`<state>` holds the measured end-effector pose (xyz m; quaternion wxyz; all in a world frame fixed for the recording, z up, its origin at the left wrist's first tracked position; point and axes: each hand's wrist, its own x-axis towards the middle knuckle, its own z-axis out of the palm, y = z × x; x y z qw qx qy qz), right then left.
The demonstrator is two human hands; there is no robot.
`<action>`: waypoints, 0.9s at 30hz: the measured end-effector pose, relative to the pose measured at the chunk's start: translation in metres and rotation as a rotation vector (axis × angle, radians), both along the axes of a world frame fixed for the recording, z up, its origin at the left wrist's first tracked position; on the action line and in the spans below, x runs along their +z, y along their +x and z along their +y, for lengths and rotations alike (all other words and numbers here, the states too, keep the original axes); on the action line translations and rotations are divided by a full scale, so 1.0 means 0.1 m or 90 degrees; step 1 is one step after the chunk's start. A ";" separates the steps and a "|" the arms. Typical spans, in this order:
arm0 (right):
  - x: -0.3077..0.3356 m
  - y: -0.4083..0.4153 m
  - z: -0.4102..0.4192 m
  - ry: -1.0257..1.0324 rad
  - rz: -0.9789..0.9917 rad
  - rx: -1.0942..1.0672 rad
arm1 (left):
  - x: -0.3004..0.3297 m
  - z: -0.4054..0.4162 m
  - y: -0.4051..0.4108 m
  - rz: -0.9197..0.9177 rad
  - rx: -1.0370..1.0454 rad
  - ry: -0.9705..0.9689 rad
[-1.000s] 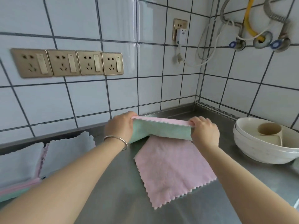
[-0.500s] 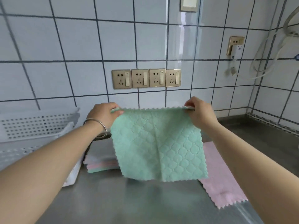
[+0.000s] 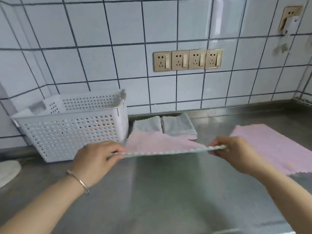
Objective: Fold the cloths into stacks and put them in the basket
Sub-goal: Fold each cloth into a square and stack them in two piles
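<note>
Both hands hold one cloth (image 3: 160,143) stretched almost flat above the steel counter, pink side up, with its green underside showing along the near edge. My left hand (image 3: 98,157) pinches its left corner and my right hand (image 3: 234,152) pinches its right corner. Behind the cloth, two stacks of folded cloths (image 3: 177,125) lie side by side against the wall, grey on top. A white perforated basket (image 3: 70,132) stands at the left, tilted back against the tiles. Another pink cloth (image 3: 273,146) lies spread flat on the counter to the right.
The steel counter (image 3: 168,191) runs under my arms to the near edge. A white rounded object (image 3: 8,171) sits at the far left edge. A row of wall sockets (image 3: 188,59) sits above the folded stacks.
The cloth hung upright with its green side facing me; now it is lowered and held nearly flat, pink side up. My view has swung left, bringing the basket fully into sight.
</note>
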<state>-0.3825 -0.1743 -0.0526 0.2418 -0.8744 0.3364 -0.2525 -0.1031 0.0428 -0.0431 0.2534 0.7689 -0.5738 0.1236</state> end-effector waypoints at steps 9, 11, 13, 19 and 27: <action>-0.97 -0.35 0.45 0.118 0.104 0.057 | -1.16 0.57 -0.25 0.160 -0.021 0.158; -0.98 -0.39 0.48 0.120 0.101 0.067 | -1.18 0.62 -0.32 0.213 -0.056 0.201; -0.99 -0.41 0.51 0.112 0.096 0.081 | -1.20 0.65 -0.35 0.232 -0.071 0.210; -0.99 -0.50 0.59 0.071 0.110 0.075 | -1.12 0.81 -0.38 0.234 -0.063 0.221; -0.65 -0.63 0.61 0.129 0.303 0.131 | -0.80 0.92 -0.41 0.299 -0.105 0.379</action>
